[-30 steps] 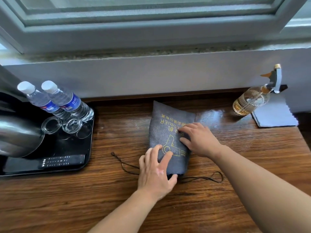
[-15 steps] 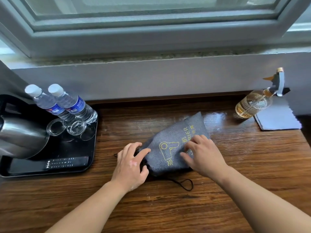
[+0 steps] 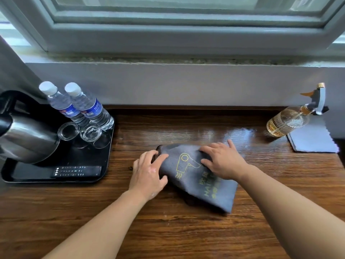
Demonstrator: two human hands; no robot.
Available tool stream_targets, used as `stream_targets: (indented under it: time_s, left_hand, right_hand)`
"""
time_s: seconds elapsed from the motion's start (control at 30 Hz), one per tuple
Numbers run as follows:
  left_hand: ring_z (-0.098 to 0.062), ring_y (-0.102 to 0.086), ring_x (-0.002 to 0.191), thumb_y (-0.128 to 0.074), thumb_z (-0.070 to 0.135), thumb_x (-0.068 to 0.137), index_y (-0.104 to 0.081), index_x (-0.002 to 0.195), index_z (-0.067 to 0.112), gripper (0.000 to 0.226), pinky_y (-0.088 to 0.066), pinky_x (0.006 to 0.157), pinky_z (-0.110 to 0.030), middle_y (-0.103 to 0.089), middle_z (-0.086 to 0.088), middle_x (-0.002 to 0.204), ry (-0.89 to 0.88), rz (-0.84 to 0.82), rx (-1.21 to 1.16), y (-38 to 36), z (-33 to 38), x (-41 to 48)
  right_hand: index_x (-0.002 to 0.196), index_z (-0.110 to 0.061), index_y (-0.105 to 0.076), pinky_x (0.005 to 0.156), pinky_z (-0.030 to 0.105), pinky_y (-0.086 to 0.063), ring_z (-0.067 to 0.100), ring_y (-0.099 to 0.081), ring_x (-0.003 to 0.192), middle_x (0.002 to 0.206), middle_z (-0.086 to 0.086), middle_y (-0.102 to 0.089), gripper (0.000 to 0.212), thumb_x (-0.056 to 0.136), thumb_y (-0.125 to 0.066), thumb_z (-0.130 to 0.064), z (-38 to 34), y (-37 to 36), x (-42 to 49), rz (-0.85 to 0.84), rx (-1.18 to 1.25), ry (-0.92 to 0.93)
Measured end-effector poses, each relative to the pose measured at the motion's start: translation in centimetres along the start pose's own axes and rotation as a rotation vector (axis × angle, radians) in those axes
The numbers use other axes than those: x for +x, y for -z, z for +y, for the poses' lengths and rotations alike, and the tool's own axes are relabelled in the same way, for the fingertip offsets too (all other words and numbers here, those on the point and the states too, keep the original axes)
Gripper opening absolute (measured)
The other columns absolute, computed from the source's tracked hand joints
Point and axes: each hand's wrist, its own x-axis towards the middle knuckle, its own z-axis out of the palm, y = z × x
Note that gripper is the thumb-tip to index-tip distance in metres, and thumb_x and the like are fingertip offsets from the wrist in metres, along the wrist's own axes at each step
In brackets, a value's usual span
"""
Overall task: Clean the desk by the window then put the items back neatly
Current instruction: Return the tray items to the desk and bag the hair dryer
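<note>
A grey drawstring bag (image 3: 196,176) printed with a yellow hair-dryer sign lies slantwise in the middle of the wooden desk (image 3: 168,230). Its mouth end points left and its closed end points toward me on the right. My left hand (image 3: 147,172) grips the mouth end, fingers curled over it and thumb on the near side. My right hand (image 3: 224,161) rests on the bag's far edge with its fingers spread. A bit of black drawstring (image 3: 130,167) shows by my left hand.
A black tray (image 3: 104,161) at the left holds a steel kettle (image 3: 28,139), two water bottles (image 3: 89,107), two glasses (image 3: 89,131) and a remote (image 3: 76,171). A spray bottle (image 3: 287,122) and a grey cloth (image 3: 313,141) sit at the back right. The window wall runs behind.
The bag has been turned from lying lengthwise away from me to slanting, mouth now at the left. Both hands moved round with it; the loose drawstring is now mostly hidden.
</note>
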Motion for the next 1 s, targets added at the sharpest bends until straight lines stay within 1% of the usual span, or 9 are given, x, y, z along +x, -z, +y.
stream_targets:
  time_s: [0.1, 0.2, 0.3, 0.37, 0.43, 0.6, 0.7, 0.8, 1.0]
  left_hand:
    - [-0.023, -0.039, 0.133, -0.074, 0.033, 0.079, -0.056, 0.137, 0.03, 0.061, -0.035, 0.111, -0.04, -0.048, -0.001, 0.138, 0.099, 0.052, -0.046, 0.9, -1.2, 1.1]
    - [-0.018, -0.049, 0.119, -0.07, 0.032, 0.087, -0.057, 0.134, 0.025, 0.049, -0.041, 0.105, -0.033, -0.051, 0.001, 0.128, 0.243, 0.047, -0.246, 0.8, -1.1, 1.0]
    - [-0.008, -0.062, 0.09, -0.065, 0.036, 0.092, -0.061, 0.123, 0.024, 0.034, -0.045, 0.087, -0.025, -0.063, 0.006, 0.11, 0.42, 0.002, -0.481, -0.1, -0.3, -0.2]
    - [-0.01, -0.065, 0.093, -0.059, 0.041, 0.096, -0.062, 0.123, 0.026, 0.031, -0.048, 0.09, -0.029, -0.07, 0.006, 0.11, 0.493, -0.08, -0.622, -1.2, -0.2, -1.3]
    - [-0.014, -0.065, 0.109, -0.052, 0.047, 0.098, -0.062, 0.127, 0.033, 0.034, -0.048, 0.101, -0.037, -0.07, 0.007, 0.12, 0.522, -0.175, -0.747, -2.0, -0.3, -2.5]
    - [-0.017, -0.068, 0.114, -0.054, 0.048, 0.092, -0.07, 0.115, 0.041, 0.029, -0.049, 0.104, -0.046, -0.073, 0.006, 0.12, 0.604, -0.2, -1.258, -1.9, -1.4, -3.4]
    - [-0.02, -0.069, 0.113, -0.051, 0.037, 0.101, -0.072, 0.112, 0.037, 0.024, -0.053, 0.097, -0.043, -0.073, 0.0, 0.122, 0.627, -0.191, -1.348, -0.9, -3.1, -3.0]
    - [-0.024, -0.071, 0.109, -0.048, 0.031, 0.105, -0.068, 0.119, 0.027, 0.025, -0.056, 0.088, -0.04, -0.073, -0.006, 0.119, 0.649, -0.146, -1.397, 0.5, -5.4, -2.4]
    - [-0.019, -0.072, 0.106, -0.047, 0.035, 0.105, -0.059, 0.131, 0.025, 0.03, -0.058, 0.082, -0.035, -0.075, -0.002, 0.115, 0.627, -0.075, -1.388, 3.6, -9.6, 0.1]
  right_hand:
    - [0.129, -0.033, -0.054, 0.102, 0.04, -0.044, 0.022, -0.057, 0.12, 0.122, -0.003, -0.063, 0.037, 0.096, -0.047, -0.05, -0.6, -1.7, -1.8, -0.064, 0.143, -0.02]
    - [0.12, -0.03, -0.06, 0.096, 0.034, -0.045, 0.021, -0.059, 0.111, 0.111, -0.003, -0.061, 0.028, 0.095, -0.058, -0.041, -1.9, -3.8, -3.6, -0.036, 0.334, -0.071]
    - [0.127, -0.034, -0.059, 0.095, 0.028, -0.046, 0.014, -0.063, 0.106, 0.119, -0.009, -0.063, 0.035, 0.093, -0.066, -0.031, -3.1, -5.5, -4.9, 0.034, 0.568, -0.154]
    - [0.135, -0.042, -0.054, 0.089, 0.017, -0.048, 0.005, -0.068, 0.099, 0.123, -0.015, -0.064, 0.048, 0.093, -0.067, -0.024, -3.8, -6.1, -5.4, 0.044, 0.74, -0.19]
    - [0.14, -0.048, -0.051, 0.083, 0.006, -0.044, -0.004, -0.068, 0.091, 0.125, -0.021, -0.063, 0.055, 0.094, -0.067, -0.021, -4.4, -6.5, -5.6, 0.045, 0.834, -0.213]
    - [0.143, -0.049, -0.049, 0.099, 0.024, -0.049, -0.003, -0.067, 0.099, 0.133, -0.023, -0.061, 0.057, 0.096, -0.066, -0.023, -6.5, -6.6, -4.9, 0.046, 0.907, -0.213]
    - [0.144, -0.048, -0.048, 0.104, 0.032, -0.049, 0.005, -0.065, 0.113, 0.137, -0.02, -0.06, 0.056, 0.097, -0.065, -0.022, -8.0, -6.2, -3.1, 0.034, 0.916, -0.193]
    - [0.146, -0.048, -0.045, 0.104, 0.032, -0.05, 0.006, -0.064, 0.115, 0.137, -0.021, -0.059, 0.057, 0.098, -0.062, -0.024, -9.8, -5.7, -0.8, 0.023, 0.896, -0.159]
    - [0.148, -0.041, -0.046, 0.112, 0.033, -0.043, 0.008, -0.056, 0.128, 0.141, -0.015, -0.059, 0.055, 0.099, -0.06, -0.021, -13.4, -3.9, 4.3, 0.038, 0.912, -0.119]
